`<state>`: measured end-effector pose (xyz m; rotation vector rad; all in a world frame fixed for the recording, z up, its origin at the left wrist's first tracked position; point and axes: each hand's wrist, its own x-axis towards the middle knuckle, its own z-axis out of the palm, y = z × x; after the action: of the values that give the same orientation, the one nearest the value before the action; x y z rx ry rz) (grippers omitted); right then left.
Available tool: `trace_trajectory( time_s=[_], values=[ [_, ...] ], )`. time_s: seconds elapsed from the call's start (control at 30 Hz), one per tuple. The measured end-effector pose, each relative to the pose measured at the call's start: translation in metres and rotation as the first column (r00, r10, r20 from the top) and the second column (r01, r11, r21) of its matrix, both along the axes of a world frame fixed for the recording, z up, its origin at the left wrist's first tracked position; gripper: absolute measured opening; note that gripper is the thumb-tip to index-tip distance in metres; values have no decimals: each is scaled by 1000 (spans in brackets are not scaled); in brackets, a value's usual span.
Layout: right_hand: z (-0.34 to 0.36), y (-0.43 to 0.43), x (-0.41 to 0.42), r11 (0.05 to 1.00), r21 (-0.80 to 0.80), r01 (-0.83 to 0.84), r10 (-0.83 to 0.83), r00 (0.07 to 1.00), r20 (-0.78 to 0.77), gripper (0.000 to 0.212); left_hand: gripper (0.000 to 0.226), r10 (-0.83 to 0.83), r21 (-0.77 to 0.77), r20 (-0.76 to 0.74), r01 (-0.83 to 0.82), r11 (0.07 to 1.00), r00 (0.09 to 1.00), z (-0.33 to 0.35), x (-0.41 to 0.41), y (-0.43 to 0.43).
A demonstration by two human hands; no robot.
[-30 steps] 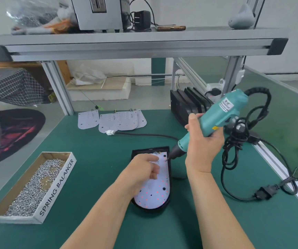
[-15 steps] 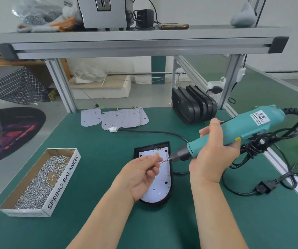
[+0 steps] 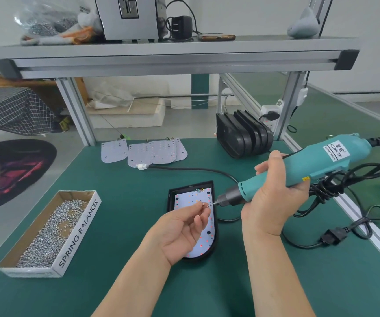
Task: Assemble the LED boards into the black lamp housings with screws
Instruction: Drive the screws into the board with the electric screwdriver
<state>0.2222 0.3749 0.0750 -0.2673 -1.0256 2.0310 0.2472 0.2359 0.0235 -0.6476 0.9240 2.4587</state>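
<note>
- Got the left hand [image 3: 182, 229] palm-up over the lamp housing [image 3: 171, 202], thumb + forefinger pinching a tiny screw [image 3: 203, 204], other fingers loosely curled.
- Got the right hand [image 3: 273, 197] wrapped tight round a teal electric screwdriver [image 3: 321, 163], held nearly horiz., bit pointing to 9 o'clock w/ the tip right at the screw.
- Can see the LED board [image 3: 201, 248] sitting inside that housing, approx. dead centre of the green worktop [image 3: 127, 282], rounded end toward 6 o'clock, partly hidden by the left hand.
- At 8 o'clock: cardboard box [image 3: 79, 234] full of loose screws, marked SPRING BALANCER.
- At 11 o'clock, near the far edge: spare LED boards [image 3: 152, 152], lying flat, some overlapping.
- At 1 o'clock: stack of black housings [image 3: 244, 133], stood on edge, leaning together.
- Btw, black cable [image 3: 195, 169] w/ a white connector [image 3: 142, 166] just beside the spare boards, curving toward the lamp housing.
- At 3–4 o'clock: driver's cord bundle [image 3: 321, 191] hanging under the tool, power plug [image 3: 332, 236] lying on the worktop.
</note>
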Motion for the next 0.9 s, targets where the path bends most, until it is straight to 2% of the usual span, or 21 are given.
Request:
trace_trajectory(
  time_s=[0.63,0.9],
  values=[
    [2,5,0,1000,20,16,-16,1000,-12,13,17,-1,112,33,-3,994,999,3,5,11],
    [0,2,-4,999,43,26,-25,1000,-16,12,9,50,-20,-98,-53,998,994,-4,6,13]
  ],
)
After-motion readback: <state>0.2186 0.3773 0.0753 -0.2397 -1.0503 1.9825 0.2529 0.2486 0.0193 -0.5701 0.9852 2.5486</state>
